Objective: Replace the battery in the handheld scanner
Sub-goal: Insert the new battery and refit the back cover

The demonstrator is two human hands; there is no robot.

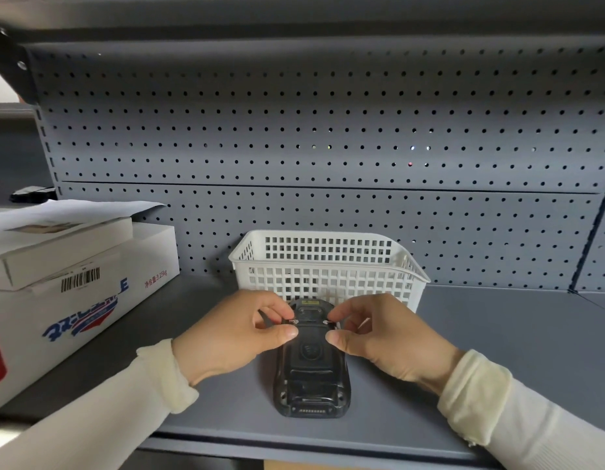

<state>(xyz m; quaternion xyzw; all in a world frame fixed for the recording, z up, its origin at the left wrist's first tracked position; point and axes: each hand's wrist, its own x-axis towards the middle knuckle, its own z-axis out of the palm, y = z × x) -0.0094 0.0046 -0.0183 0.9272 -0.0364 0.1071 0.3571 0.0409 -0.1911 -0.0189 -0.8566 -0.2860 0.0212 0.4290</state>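
On the white carton (74,310) at my left I read red print "净含量:3.25kg" on its side; a barcode label (80,279) sits near its top edge; the blue logo lettering is too distorted, only a final "E" legible.

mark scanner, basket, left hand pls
scanner (311,368): head view, on its black back.
basket (328,266): head view, on its front wall.
left hand (226,337): head view, on the back of the hand.

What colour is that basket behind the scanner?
White, with a grid of small square holes. The basket shows clearly in the head view.
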